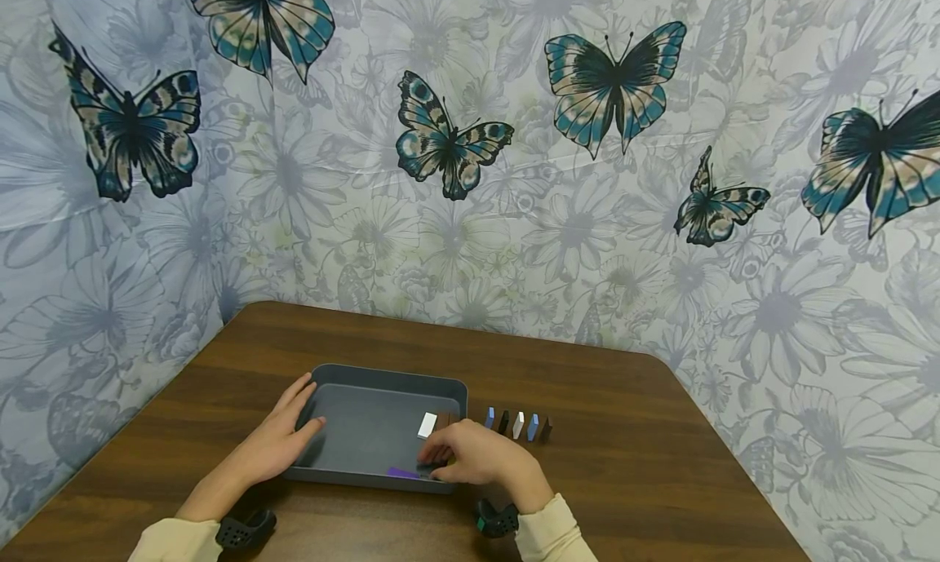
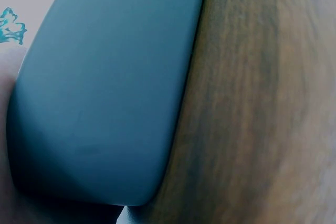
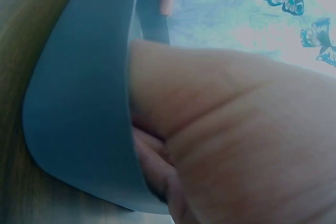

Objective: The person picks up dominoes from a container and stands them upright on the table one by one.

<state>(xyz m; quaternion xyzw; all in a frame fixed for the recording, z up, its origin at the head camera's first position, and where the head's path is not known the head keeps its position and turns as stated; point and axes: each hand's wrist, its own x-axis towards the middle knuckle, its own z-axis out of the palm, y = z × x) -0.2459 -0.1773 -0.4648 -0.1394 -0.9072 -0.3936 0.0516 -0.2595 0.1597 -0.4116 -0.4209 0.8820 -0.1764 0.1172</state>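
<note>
A shallow grey tray [image 1: 367, 480] lies on the table. My left hand [image 1: 275, 441] rests on its left rim with the fingers extended and the thumb over the inside. Inside the tray's near right corner, my right hand [image 1: 477, 456] reaches down with bent fingers, close to a flat purple piece [image 1: 402, 472] by the front wall. I cannot tell whether the right fingers pinch anything, as the hand covers that corner. Just behind those fingers, a small white block [image 1: 427, 426] stands beside a brown block [image 1: 444, 420], partly hidden by the hand.
Right of the tray, several small upright blocks form a row: a blue block [image 1: 489, 417], a black block [image 1: 503, 422], a white block [image 1: 518, 425], another blue one and a dark brown block [image 1: 546, 430]. The brown wooden table [image 1: 624, 480] meets a butterfly-patterned wall covering [image 1: 470, 252].
</note>
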